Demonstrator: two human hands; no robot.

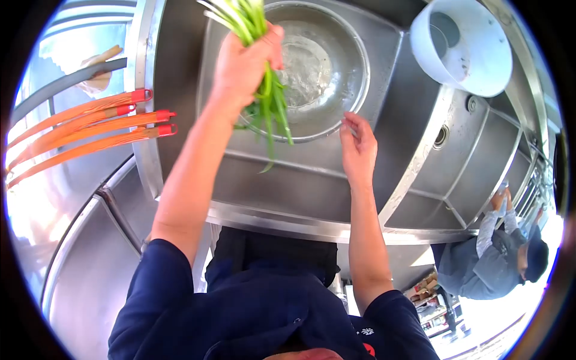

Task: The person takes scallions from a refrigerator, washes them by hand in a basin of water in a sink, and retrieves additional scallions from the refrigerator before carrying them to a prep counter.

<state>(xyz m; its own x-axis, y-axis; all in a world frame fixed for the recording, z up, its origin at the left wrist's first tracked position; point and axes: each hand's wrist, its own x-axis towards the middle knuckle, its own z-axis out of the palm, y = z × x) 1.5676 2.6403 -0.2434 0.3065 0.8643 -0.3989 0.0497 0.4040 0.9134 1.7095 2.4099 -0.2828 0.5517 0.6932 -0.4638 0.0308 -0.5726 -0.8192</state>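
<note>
Metal bowl (353, 57): wide, round, shiny inside, holding what looks like clear water with a bright, rippled patch of light. Sits in the sink basin. Bunch of greens (274, 105): long and thin, pale green stalks at the far end, deeper green leaves at the near end. Held over the bowl's left side; leaves droop past the near-left rim, a few strands trailing lower than the rest.

Surroundings, by size. Stainless sink (300, 192), dull grey, its near wall toward the wearer's front. To the right, past a raised metal divider (414, 162), a second sink (450, 171) with a round drain (441, 138). White bucket (489, 60) by the far end of the divider, mouth tipped toward the view, dark specks inside; what it rests on, cannot tell. Far right, another person (486, 264) in grey with a dark cap, hands at a farther part of the counter. Left side, four long orange bars (90, 127) with red looped ends.

In the way: left hand and wrist cover part of the bowl's left rim.

Left hand (249, 65): closed firmly round the bunch, mid-length. Right hand (360, 147): half open, fingers loosely curled, by the bowl's near-right rim; contact, cannot tell.
</note>
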